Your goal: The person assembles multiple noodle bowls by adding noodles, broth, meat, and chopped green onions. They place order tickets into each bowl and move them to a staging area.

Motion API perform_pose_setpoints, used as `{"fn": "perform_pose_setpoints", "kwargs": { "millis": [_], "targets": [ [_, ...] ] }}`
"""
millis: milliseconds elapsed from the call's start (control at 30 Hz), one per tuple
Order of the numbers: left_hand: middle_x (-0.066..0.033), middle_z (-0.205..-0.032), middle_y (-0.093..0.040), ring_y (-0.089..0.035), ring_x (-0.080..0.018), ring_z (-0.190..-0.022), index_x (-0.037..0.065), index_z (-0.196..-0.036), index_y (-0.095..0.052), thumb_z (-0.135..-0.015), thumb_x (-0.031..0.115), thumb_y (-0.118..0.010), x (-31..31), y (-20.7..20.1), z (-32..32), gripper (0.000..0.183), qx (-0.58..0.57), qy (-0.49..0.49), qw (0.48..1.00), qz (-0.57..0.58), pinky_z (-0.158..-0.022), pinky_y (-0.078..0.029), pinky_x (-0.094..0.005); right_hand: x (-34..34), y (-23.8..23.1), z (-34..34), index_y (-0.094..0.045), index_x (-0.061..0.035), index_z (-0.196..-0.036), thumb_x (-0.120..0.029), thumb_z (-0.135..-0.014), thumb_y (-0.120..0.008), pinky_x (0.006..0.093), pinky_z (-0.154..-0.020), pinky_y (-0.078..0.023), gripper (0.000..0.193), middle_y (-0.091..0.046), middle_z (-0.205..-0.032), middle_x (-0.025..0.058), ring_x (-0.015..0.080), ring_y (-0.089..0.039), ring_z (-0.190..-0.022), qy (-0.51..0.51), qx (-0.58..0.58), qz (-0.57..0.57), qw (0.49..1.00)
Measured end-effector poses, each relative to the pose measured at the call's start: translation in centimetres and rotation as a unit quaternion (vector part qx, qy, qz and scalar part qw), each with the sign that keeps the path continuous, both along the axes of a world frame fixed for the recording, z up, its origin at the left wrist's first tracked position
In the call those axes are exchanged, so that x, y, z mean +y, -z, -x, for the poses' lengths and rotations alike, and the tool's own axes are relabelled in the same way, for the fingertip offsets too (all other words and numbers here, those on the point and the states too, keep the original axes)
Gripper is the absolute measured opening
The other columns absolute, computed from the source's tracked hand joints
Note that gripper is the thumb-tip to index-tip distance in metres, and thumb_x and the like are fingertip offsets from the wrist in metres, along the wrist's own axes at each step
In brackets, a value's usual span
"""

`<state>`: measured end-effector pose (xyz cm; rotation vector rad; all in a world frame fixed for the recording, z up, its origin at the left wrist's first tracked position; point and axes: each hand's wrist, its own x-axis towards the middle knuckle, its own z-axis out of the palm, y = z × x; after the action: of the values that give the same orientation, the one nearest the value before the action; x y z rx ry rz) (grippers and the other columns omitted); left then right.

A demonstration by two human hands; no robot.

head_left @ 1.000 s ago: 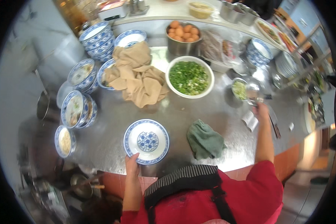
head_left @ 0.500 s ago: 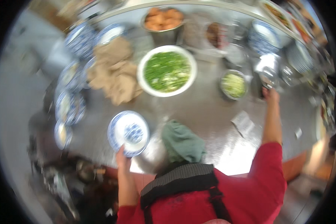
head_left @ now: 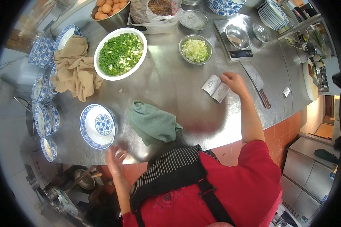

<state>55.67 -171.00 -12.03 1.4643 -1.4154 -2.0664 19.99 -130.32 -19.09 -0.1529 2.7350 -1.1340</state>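
My left hand, fingers apart, is beside the near rim of a blue-and-white bowl on the steel table. The bowl holds nothing and shows a floral medallion at its bottom. My right hand is closed at the upper corner of a curled white paper slip with printing on it. Its fingertips are partly hidden, but the slip's edge appears to be pinched there. A second curled part of the paper lies alongside. Right of this hand lies a cleaver with a brown handle. A crumpled green cloth rests between my hands.
Chopped green onion fills a white basin; paler pieces fill a metal bowl. A kitchen scale carries a small metal bowl. Brown cloth and patterned bowls line the left. Eggs stand behind.
My left hand has let go of the bowl's rim. My right hand has come back from beside the scale to the paper slip. The view has turned and sharpened.
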Motion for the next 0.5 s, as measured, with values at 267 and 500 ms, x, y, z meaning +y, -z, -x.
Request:
{"fn": "perform_pose_setpoints", "kwargs": {
  "millis": [267,500],
  "targets": [
    [-0.0107,-0.097,-0.057,-0.06,-0.0183,-0.078,0.0,-0.107,-0.05,-0.085,0.02,-0.053,5.9,-1.4,0.0,0.029,-0.043,0.227,0.973,0.02,-0.063,-0.048,-0.026,-5.2,-4.3,-4.6,-0.058,0.0035,-0.085,-0.021,-0.079,-0.058,0.028,-0.061,-0.046,0.026,-0.061,-0.077,0.009,0.0132,-0.057,-0.068,-0.096,-0.184,0.176,0.962],
    [-0.0096,-0.103,-0.055,-0.048,-0.018,-0.104,0.0,-0.113,-0.048,-0.078,0.015,-0.062,6.5,-3.6,1.1,0.04,0.132,0.27,0.948,0.106,-0.087,-0.039,-0.03,-17.9,-10.7,-14.8,-0.054,0.0001,-0.084,-0.015,-0.084,-0.055,0.0231,-0.059,-0.047,0.015,-0.06,-0.079,0.0055,0.0096,-0.057,-0.068,-0.187,-0.262,0.369,0.872]
  ]
}}
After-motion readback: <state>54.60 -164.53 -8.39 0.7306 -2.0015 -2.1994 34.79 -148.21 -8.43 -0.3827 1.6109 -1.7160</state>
